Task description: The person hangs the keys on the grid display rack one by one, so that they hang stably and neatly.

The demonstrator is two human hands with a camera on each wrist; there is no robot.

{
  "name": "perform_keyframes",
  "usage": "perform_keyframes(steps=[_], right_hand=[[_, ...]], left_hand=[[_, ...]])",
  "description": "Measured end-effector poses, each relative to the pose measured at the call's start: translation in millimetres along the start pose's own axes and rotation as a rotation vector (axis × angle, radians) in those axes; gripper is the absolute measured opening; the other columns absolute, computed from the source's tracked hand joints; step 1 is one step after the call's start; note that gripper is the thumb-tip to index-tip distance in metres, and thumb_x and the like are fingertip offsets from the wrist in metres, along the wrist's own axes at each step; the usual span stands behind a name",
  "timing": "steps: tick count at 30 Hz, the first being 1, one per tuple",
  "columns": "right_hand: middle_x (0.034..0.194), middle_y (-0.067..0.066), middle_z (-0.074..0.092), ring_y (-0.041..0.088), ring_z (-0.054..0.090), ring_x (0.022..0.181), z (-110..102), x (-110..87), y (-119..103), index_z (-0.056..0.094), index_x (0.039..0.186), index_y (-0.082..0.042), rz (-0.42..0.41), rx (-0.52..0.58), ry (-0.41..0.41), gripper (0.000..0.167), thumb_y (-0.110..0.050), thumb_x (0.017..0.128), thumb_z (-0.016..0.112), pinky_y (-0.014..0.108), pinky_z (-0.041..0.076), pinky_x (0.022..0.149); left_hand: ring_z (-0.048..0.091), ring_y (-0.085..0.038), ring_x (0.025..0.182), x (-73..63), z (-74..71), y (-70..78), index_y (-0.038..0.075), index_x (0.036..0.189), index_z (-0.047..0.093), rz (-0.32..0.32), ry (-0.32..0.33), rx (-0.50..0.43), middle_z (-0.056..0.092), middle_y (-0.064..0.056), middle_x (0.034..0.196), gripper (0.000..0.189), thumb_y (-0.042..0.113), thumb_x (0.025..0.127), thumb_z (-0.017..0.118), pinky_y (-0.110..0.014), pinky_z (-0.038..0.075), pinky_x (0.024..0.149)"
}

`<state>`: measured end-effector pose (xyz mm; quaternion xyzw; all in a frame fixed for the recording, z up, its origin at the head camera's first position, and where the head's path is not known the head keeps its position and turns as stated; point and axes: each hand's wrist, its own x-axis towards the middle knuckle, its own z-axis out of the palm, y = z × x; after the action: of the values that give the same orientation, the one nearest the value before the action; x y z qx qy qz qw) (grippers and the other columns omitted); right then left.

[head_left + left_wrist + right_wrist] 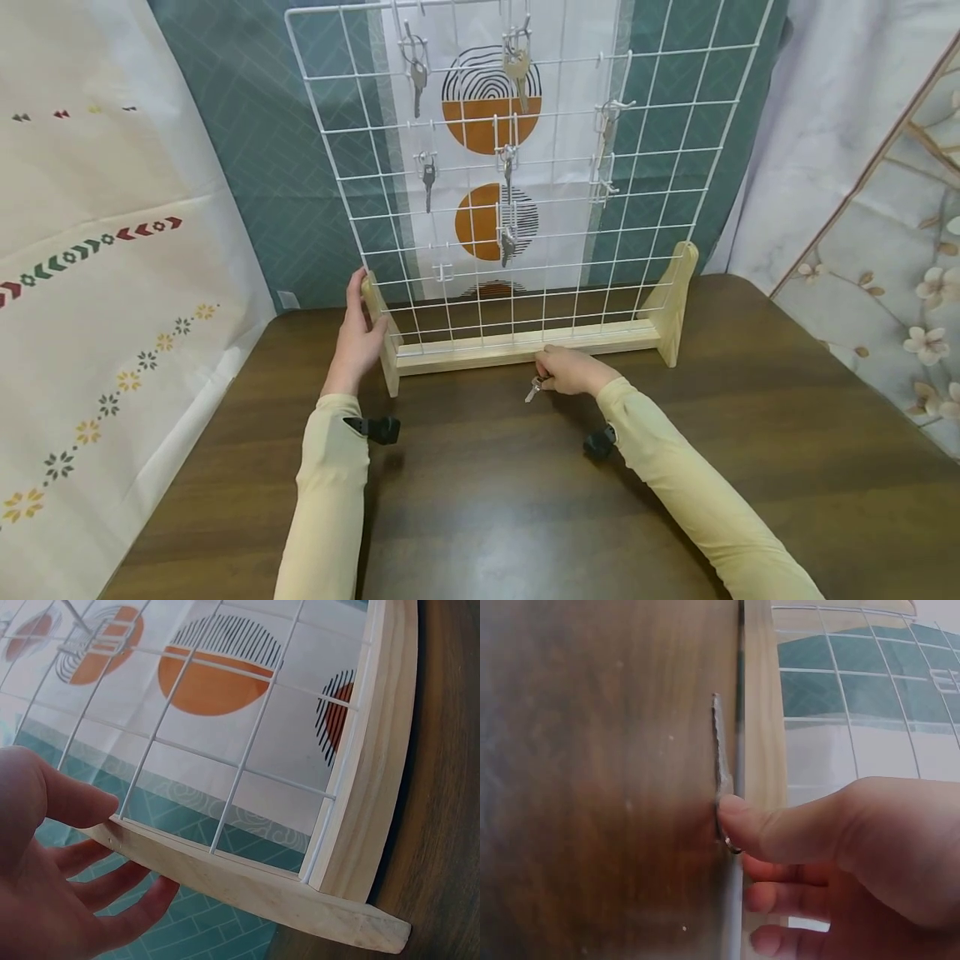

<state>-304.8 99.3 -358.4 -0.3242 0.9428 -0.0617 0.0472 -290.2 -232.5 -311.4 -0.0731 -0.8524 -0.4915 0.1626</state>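
My right hand (570, 371) pinches a small silver key (533, 389) low in front of the rack's wooden bottom bar (480, 357). In the right wrist view the thumb lies over the head of the key (721, 742), its blade pointing away from the hand. On the left, my left hand (356, 342) holds the wooden side support (381, 333) of the white wire grid rack (450, 242). Seen from the left wrist, the thumb is at the grid side of the support (225, 870) and the other fingers are along its outer side.
Several keys hang from hooks on the grid, among them a silver key (429, 179) and a brass-toned key (517, 67). A bare hook (443, 272) sits low on the left. The rack stands at the back of a brown table (480, 500), before a green patterned cloth (300, 167).
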Motion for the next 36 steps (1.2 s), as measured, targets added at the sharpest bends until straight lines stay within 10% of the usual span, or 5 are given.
perform_keyframes(steps=[10,21,36], right_hand=[[0.077,0.001,0.055,0.012,0.043,0.067,2,1.7,2,0.055,0.083,-0.009,-0.027,0.040,-0.007,0.013,-0.014,0.094,0.061,0.025,0.036,0.062],[0.070,-0.002,0.059,0.009,0.047,0.062,-17,-3.4,-6,0.060,0.079,-0.011,-0.084,0.048,0.184,0.014,-0.009,0.092,0.062,0.024,0.039,0.059],[0.071,-0.002,0.063,0.012,0.050,0.059,-123,-12.0,-69,0.063,0.081,-0.014,-0.219,-0.078,0.416,0.013,-0.015,0.094,0.062,0.029,0.040,0.056]], left_hand=[[0.037,-0.045,0.138,-2.6,-4.2,-1.6,0.041,0.153,0.001,-0.001,0.007,0.004,0.023,-0.023,0.157,0.078,0.004,0.098,0.042,-0.062,0.042,0.100],[0.036,-0.045,0.138,-1.2,-2.7,3.9,0.041,0.152,0.003,0.004,0.004,-0.006,0.022,-0.023,0.157,0.078,0.003,0.098,0.043,-0.062,0.042,0.100],[0.039,-0.045,0.136,-1.3,-1.0,1.9,0.042,0.152,0.004,-0.005,0.003,-0.020,0.023,-0.024,0.156,0.077,0.003,0.098,0.042,-0.063,0.042,0.099]])
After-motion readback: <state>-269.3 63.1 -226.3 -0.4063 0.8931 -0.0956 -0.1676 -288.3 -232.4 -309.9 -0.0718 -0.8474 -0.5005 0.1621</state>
